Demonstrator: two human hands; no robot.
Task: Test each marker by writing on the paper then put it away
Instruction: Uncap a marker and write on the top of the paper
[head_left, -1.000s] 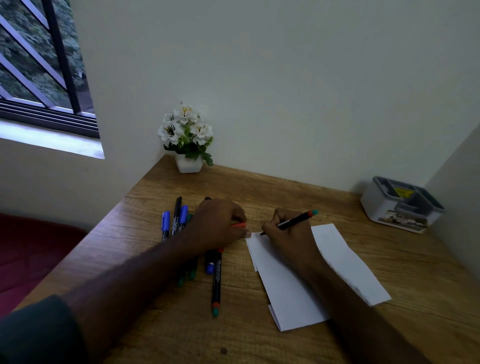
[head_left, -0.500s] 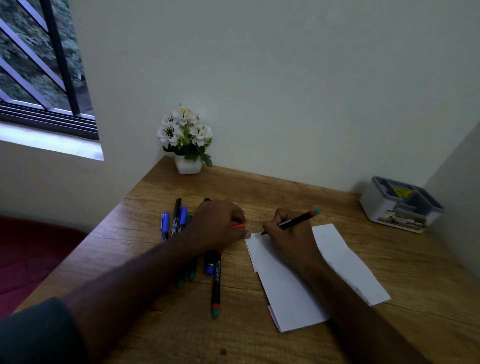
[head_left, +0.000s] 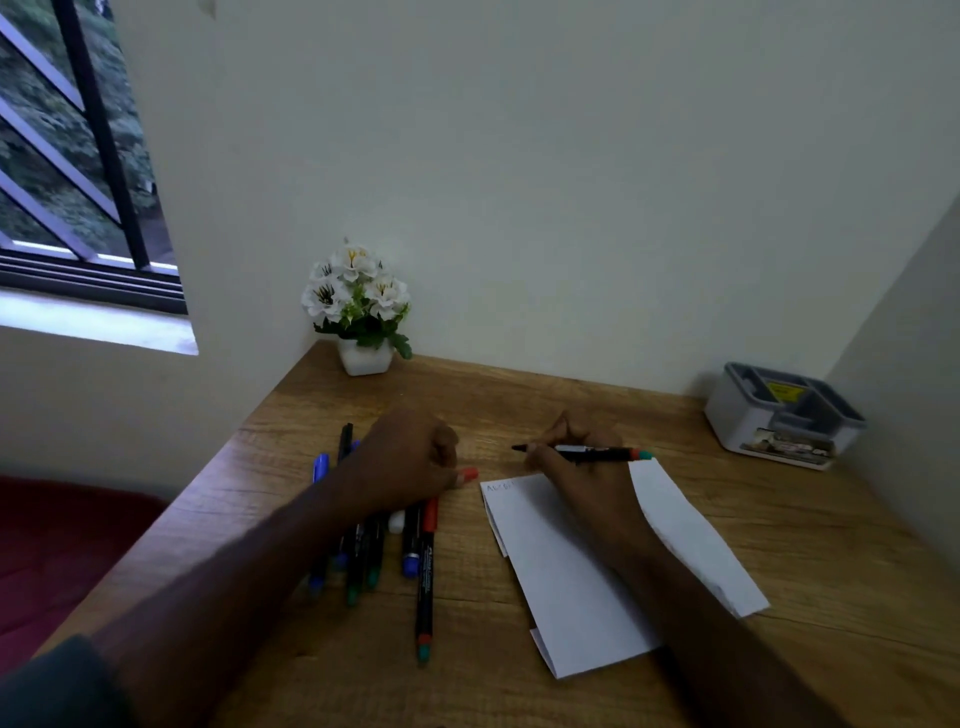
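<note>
Marker (head_left: 587, 452) pinched in my right hand (head_left: 582, 473), tip lifted just beyond the paper (head_left: 597, 571) under my wrist. My left hand (head_left: 410, 462) curls round its red cap (head_left: 470, 474), ready for recapping, spare markers (head_left: 384, 540) beneath.

two hands (head_left: 410, 457), one folded paper (head_left: 571, 571), one held marker (head_left: 587, 453), one flower pot (head_left: 364, 356), one grey organiser (head_left: 779, 415); loose markers (head_left: 425, 571) overlap, count unclear.

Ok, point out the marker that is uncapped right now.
The black marker with the green end gripped in the right hand, bare tip pointing left above the white paper; the others lie capped on the wooden desk.
</note>
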